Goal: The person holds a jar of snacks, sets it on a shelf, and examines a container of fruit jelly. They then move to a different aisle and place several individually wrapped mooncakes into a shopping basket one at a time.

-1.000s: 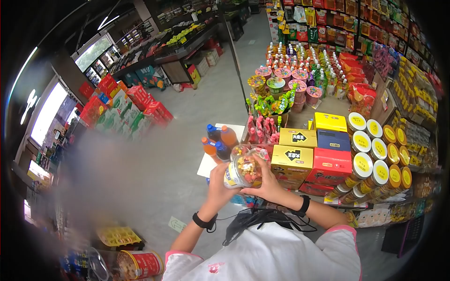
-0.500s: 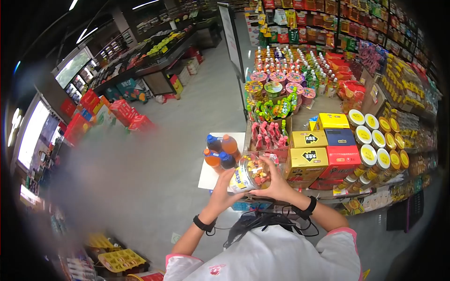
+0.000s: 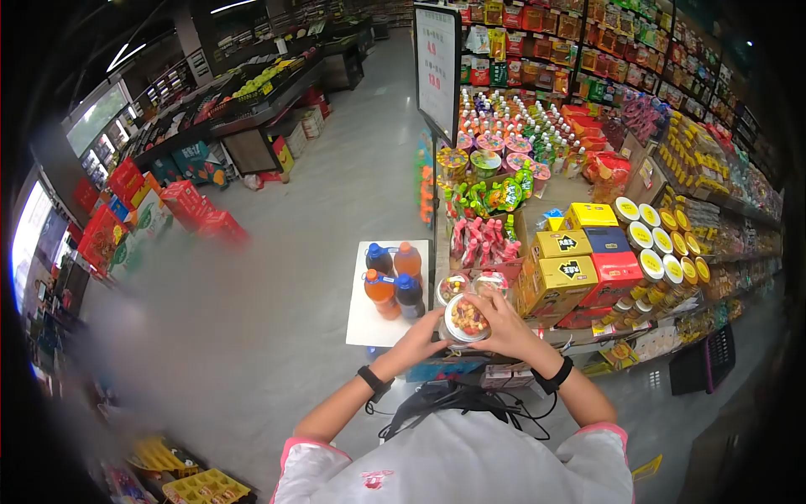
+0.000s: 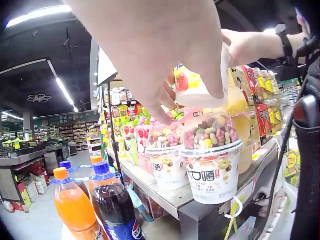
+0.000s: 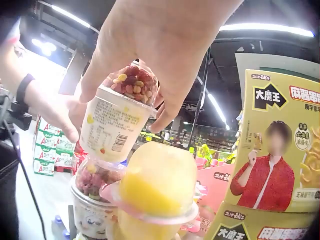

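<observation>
Both hands hold a white yogurt cup (image 3: 467, 318) with a clear domed lid full of colourful cereal. My left hand (image 3: 420, 340) holds its left side, with fingers around the lower part in the left wrist view. From above, my right hand (image 5: 155, 45) grips the upper part of the cup, its thumb and fingers on either side of the dome. The held cup stands slightly tilted, close over similar cereal-topped cups (image 4: 212, 172) at the shelf corner. Next to these is a cup with a clear dome and yellow contents (image 5: 160, 180).
Orange and dark soda bottles (image 3: 381, 294) stand on a white board (image 3: 363, 323) to the left. Yellow snack boxes (image 3: 567, 281) are stacked right of the hands, with lidded jars (image 3: 651, 264) beyond. A framed sign (image 3: 437, 71) rises behind.
The cup has come down to the shelf corner and turned from lying sideways to nearly upright, its dome facing up. Both hands kept hold of it. The head view has swung right.
</observation>
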`<state>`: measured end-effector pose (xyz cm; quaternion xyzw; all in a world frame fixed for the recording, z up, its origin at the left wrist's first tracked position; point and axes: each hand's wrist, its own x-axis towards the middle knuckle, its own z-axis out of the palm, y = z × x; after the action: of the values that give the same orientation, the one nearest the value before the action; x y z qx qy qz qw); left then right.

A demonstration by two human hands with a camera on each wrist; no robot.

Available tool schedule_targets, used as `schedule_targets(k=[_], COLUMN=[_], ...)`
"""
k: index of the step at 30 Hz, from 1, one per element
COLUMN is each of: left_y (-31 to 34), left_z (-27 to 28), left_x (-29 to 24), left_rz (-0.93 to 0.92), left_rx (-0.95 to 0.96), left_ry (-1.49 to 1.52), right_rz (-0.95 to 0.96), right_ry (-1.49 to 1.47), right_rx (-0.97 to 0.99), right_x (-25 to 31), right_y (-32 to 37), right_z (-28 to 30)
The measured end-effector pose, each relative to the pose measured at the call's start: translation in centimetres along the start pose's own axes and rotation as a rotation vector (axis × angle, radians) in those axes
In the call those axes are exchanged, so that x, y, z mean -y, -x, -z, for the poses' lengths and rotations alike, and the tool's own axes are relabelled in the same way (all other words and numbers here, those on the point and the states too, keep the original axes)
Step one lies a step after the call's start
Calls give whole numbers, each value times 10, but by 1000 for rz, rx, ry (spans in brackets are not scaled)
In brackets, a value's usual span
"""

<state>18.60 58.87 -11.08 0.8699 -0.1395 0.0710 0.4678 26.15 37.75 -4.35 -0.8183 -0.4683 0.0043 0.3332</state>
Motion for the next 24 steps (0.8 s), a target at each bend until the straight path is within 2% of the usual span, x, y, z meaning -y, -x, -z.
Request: schedule_targets(k=[4, 7, 11, 14, 17, 20, 24], left_y=[-2, -5, -3, 1, 8, 25, 49], left_z=[1, 0, 1, 7, 14, 12, 29], left_x=[9, 9, 21, 20, 26, 45, 67], left_rz=[14, -40, 21, -28, -17, 77, 137], left_rx=[99, 81, 182, 205, 258, 248, 387], left_ry=[44, 77, 71, 113, 65, 74, 78], right_rz=[-63, -109, -143, -275, -294, -245, -255], right_ry=[72, 127, 97, 97, 186, 184, 181], right_rx=[-1, -7, 13, 164, 185, 106, 72], right_x=[6, 9, 14, 14, 27, 30, 30], right_y=[2, 1, -8, -19, -27, -24, -20], right_z=[-7, -12, -10, -9, -9, -9, -11])
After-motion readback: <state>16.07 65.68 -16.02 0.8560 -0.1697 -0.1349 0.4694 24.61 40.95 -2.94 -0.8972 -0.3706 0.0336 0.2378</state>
